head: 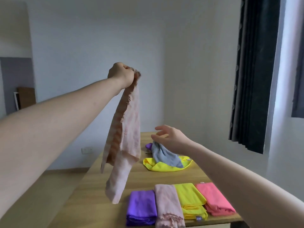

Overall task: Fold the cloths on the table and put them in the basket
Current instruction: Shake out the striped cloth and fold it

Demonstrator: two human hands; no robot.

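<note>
My left hand (120, 74) is raised high and gripped on the top edge of a pale pink cloth (125, 137), which hangs long and loose above the wooden table (141, 180). My right hand (171, 137) hovers open, fingers spread, just above a crumpled grey-blue cloth (166, 156) lying on a loose yellow cloth (164, 166). A bit of purple cloth (148, 145) shows behind them. Along the near edge lie folded cloths side by side: purple (141, 208), pale pink (168, 206), yellow (190, 199) and coral pink (215, 198). No basket is in view.
The table's left edge drops to a light floor (57, 186). A dark curtain (253, 71) hangs at the right by a window. A white wall stands behind, with a socket (86, 150) low down and boards (26, 97) leaning at the far left.
</note>
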